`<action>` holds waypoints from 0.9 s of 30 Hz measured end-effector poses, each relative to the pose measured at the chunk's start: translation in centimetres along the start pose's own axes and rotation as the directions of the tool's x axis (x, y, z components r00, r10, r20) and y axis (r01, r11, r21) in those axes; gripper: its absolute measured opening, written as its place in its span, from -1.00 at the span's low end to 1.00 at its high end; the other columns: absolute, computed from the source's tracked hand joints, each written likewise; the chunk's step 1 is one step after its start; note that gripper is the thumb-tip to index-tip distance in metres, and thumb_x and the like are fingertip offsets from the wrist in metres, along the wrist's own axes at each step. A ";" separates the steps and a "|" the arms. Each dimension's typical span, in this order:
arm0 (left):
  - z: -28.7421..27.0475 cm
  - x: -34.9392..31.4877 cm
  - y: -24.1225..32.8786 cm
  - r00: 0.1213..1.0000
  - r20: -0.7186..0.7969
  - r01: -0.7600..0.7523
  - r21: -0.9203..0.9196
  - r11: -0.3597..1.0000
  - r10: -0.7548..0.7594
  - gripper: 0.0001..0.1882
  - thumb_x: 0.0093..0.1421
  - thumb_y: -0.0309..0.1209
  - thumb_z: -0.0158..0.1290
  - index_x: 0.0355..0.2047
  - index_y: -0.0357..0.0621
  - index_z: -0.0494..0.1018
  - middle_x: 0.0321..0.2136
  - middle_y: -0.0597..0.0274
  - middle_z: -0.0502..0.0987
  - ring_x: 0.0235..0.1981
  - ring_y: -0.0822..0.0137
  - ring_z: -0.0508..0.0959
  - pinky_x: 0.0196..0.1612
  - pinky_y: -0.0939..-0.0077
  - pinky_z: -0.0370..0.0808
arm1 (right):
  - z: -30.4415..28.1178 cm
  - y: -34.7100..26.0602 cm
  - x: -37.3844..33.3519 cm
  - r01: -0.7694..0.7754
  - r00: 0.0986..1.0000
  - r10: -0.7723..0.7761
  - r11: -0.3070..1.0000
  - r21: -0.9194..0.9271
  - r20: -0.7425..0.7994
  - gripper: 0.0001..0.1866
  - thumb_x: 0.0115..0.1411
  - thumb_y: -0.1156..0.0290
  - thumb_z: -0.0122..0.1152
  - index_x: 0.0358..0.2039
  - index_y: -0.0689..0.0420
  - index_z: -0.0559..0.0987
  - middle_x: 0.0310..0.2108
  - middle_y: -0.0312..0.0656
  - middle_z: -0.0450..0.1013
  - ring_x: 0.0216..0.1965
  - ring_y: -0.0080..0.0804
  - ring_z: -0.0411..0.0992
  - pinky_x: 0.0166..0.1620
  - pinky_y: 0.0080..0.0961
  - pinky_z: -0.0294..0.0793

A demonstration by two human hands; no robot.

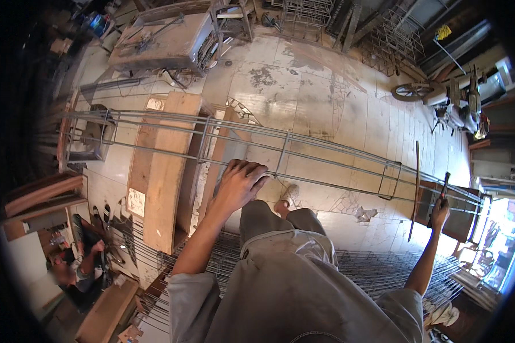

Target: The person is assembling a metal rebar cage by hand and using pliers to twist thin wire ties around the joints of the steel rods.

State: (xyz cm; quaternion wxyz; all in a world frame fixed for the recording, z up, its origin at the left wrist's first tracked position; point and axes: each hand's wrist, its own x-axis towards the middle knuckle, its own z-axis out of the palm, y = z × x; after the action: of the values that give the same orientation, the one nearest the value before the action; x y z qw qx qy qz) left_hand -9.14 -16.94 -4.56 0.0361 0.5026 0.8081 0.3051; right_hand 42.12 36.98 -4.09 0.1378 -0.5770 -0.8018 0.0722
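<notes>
A long cage of thin steel rods point(326, 156), tied with square stirrups, stretches across in front of me from far left to right. My left hand point(241, 182) is closed, its fingers curled at the nearest rod beside a stirrup point(283, 150). In my right hand point(439, 214), out near the cage's right end, is a slim dark hand tool with a reddish part point(444, 191); its exact kind is unclear. Another stirrup point(389, 180) hangs on the rods between my hands. A loose-looking thin bar point(416, 191) crosses the cage close to my right hand.
A wooden trestle point(169, 171) supports the cage on the left. Steel mesh and rods point(377, 268) lie behind my legs. A motorbike point(449, 100) stands at the far right, a worktable point(160, 46) at the far left. Another person point(77, 266) sits at the lower left.
</notes>
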 end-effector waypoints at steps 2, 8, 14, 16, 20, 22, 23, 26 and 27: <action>-0.3 0.1 -0.6 0.998 0.063 -0.004 -0.010 1.000 0.005 -0.78 0.15 -0.27 0.16 -0.23 -0.04 0.50 -0.29 0.21 0.60 -0.24 0.17 0.58 -0.09 0.27 0.44 | -3.1 -4.8 -1.2 -0.163 0.986 0.164 0.971 0.173 0.009 -0.66 0.32 0.11 0.01 -0.19 0.14 0.52 -0.67 -0.27 0.36 -0.68 -0.54 0.37 -0.66 -0.49 0.36; -1.2 1.7 -1.5 0.951 0.295 -0.086 -0.041 0.995 0.094 -0.72 0.21 -0.18 0.10 -0.16 -0.06 0.49 -0.29 0.20 0.59 -0.27 0.14 0.60 -0.18 0.23 0.53 | -11.6 -19.7 -7.6 -0.046 0.965 -0.056 0.925 0.377 0.255 -0.67 0.38 0.15 0.00 -0.16 0.18 0.50 -0.51 -0.24 0.46 -0.52 -0.55 0.46 -0.47 -0.57 0.46; -0.5 2.4 -2.8 0.911 0.337 -0.206 -0.134 0.969 0.240 -0.67 0.23 -0.15 0.07 -0.12 -0.09 0.49 -0.29 0.17 0.58 -0.29 0.15 0.61 -0.24 0.28 0.57 | -12.4 -40.9 -15.7 0.204 0.684 -0.339 0.939 0.277 0.646 -0.81 0.09 0.62 0.28 -0.24 0.28 0.56 -0.38 -0.10 0.54 -0.38 -0.33 0.54 -0.28 -0.42 0.50; -0.5 2.3 -2.9 0.918 0.330 -0.193 -0.115 0.975 0.220 -0.65 0.22 -0.14 0.07 -0.11 -0.10 0.49 -0.29 0.16 0.58 -0.30 0.15 0.61 -0.24 0.28 0.57 | -11.6 -46.6 -17.6 0.537 0.526 -0.576 0.796 0.281 0.626 -0.78 0.04 0.55 0.35 -0.27 0.20 0.55 -0.32 -0.08 0.53 -0.21 -0.10 0.48 -0.10 -0.27 0.44; -0.2 2.3 -2.7 0.933 0.278 -0.191 -0.152 0.970 0.228 -0.65 0.19 -0.13 0.10 -0.17 -0.13 0.50 -0.34 0.17 0.58 -0.32 0.17 0.61 -0.23 0.29 0.57 | -11.3 -53.1 -19.7 0.708 0.393 -0.536 0.695 0.126 0.748 -0.77 0.11 0.37 0.31 -0.23 0.13 0.55 -0.26 -0.05 0.51 -0.02 -0.04 0.38 0.06 -0.11 0.32; -0.2 2.3 -2.5 0.940 0.264 -0.178 -0.164 0.970 0.217 -0.66 0.18 -0.13 0.11 -0.20 -0.14 0.50 -0.36 0.17 0.58 -0.32 0.17 0.61 -0.23 0.29 0.57 | -11.1 -54.5 -20.2 0.777 0.365 -0.542 0.626 0.074 0.757 -0.75 0.13 0.32 0.28 -0.20 0.11 0.55 -0.26 -0.05 0.52 0.04 -0.05 0.35 0.14 0.00 0.24; -0.3 2.2 -2.3 0.942 0.265 -0.165 -0.168 0.972 0.206 -0.66 0.17 -0.14 0.11 -0.22 -0.15 0.50 -0.36 0.18 0.58 -0.33 0.18 0.61 -0.23 0.30 0.56 | -10.9 -55.2 -20.4 0.800 0.359 -0.519 0.599 0.030 0.776 -0.75 0.14 0.30 0.28 -0.18 0.10 0.55 -0.26 -0.05 0.52 0.05 -0.05 0.34 0.17 0.06 0.19; -0.8 2.2 -2.5 0.943 0.272 -0.139 -0.197 0.971 0.190 -0.67 0.16 -0.14 0.13 -0.26 -0.17 0.51 -0.37 0.17 0.58 -0.33 0.18 0.61 -0.23 0.29 0.56 | -10.2 -57.3 -21.2 0.846 0.356 -0.446 0.528 -0.079 0.821 -0.72 0.19 0.26 0.21 -0.12 0.09 0.55 -0.27 -0.02 0.53 0.12 0.00 0.30 0.26 0.29 0.02; -0.8 2.1 -2.6 0.942 0.277 -0.133 -0.210 0.969 0.189 -0.67 0.16 -0.15 0.13 -0.26 -0.17 0.52 -0.37 0.17 0.58 -0.33 0.18 0.61 -0.23 0.29 0.56 | -10.0 -57.8 -21.4 0.851 0.357 -0.409 0.512 -0.112 0.840 -0.71 0.20 0.25 0.19 -0.11 0.09 0.54 -0.26 0.01 0.52 0.14 0.01 0.29 0.26 0.29 0.02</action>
State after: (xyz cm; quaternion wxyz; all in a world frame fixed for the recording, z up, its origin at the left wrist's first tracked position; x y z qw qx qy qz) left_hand -12.51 -16.34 -4.69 0.1783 0.6015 0.7172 0.3035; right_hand -0.85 -2.40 18.36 -0.3425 -0.1308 -0.9304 0.0034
